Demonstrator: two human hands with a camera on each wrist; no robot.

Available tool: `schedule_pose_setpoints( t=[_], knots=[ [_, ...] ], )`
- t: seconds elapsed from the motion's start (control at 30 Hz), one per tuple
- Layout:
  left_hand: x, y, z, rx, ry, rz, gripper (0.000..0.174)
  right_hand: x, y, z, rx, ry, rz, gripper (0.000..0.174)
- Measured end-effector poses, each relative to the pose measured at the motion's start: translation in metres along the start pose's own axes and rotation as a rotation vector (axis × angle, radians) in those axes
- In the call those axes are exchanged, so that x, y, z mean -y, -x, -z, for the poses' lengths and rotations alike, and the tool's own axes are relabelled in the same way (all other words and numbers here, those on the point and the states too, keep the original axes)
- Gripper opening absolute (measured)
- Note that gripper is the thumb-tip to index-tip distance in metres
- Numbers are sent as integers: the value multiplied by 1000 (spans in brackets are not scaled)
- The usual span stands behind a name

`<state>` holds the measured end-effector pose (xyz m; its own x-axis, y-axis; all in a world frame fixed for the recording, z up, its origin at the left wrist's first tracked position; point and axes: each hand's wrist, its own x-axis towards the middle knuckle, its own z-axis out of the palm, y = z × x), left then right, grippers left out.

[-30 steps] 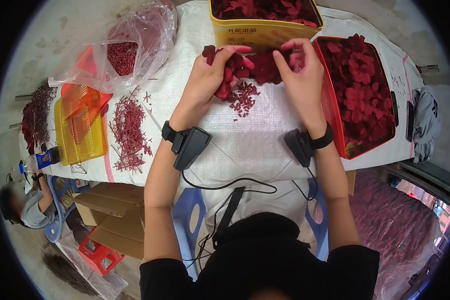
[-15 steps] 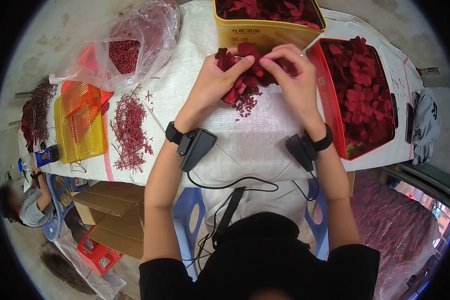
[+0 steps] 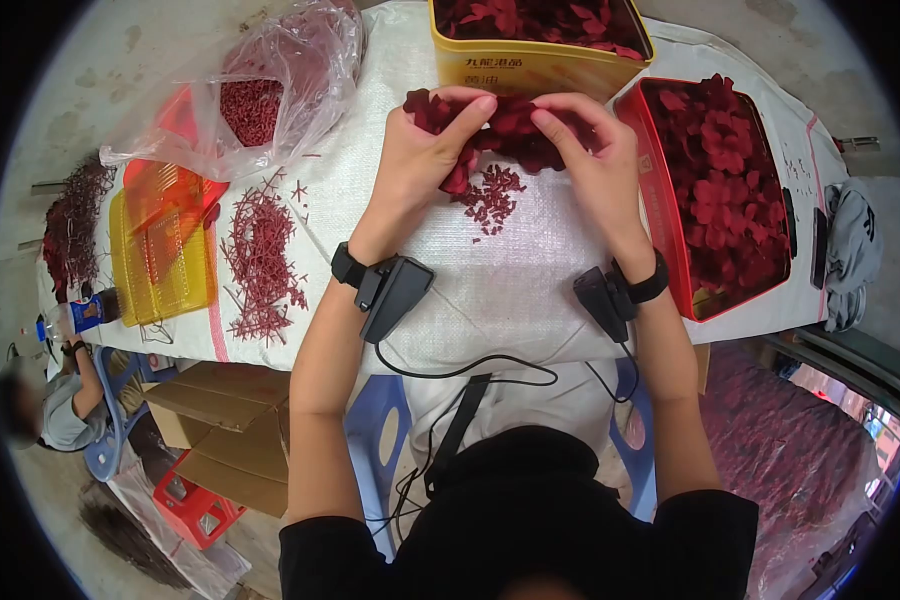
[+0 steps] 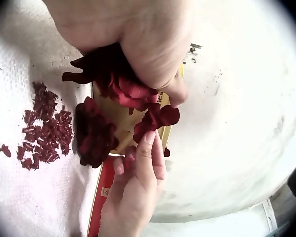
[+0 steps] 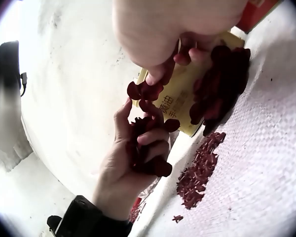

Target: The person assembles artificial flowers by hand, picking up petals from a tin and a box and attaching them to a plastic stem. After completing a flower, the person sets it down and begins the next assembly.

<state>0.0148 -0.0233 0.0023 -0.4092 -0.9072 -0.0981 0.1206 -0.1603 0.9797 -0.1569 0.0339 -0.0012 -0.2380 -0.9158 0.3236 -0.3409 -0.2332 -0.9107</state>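
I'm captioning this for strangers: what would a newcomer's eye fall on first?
Probably the ruffled dark-red petals held in the left hand and right hand, close to a small heap of short dark-red bits on the white woven sheet. Then perhaps the red rectangular tin to the person's right, piled with crimson petals, and the yellow rectangular tin beyond the hands.

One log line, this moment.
left hand: holds red petals | right hand: pinches petals | small red bits: on white sheet
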Motion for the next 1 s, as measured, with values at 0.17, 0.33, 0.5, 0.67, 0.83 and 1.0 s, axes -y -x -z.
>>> schedule_pose_setpoints(
  t=[0.17, 0.33, 0.5, 0.67, 0.83, 1.0],
  knots=[
    [2, -3, 5, -6, -66, -39, 29, 3, -1, -1, -9, 97, 92, 15],
    [6, -1, 3, 10, -116, -19, 29, 11, 1, -2, -30, 206, 113, 24],
    [4, -2, 4, 22, -27, 55, 27, 13, 2, -3, 21, 215, 131, 29],
    [3, -2, 3, 39, -61, 50, 25, 12, 4, -5, 76, 186, 91, 30],
    [2, -4, 8, -97, -7, 50, 24, 15, 3, -2, 203, 246, -41, 26],
    [4, -7, 11, -206, 11, 32, 22, 9, 7, -1, 492, 541, 344, 20]
  ],
)
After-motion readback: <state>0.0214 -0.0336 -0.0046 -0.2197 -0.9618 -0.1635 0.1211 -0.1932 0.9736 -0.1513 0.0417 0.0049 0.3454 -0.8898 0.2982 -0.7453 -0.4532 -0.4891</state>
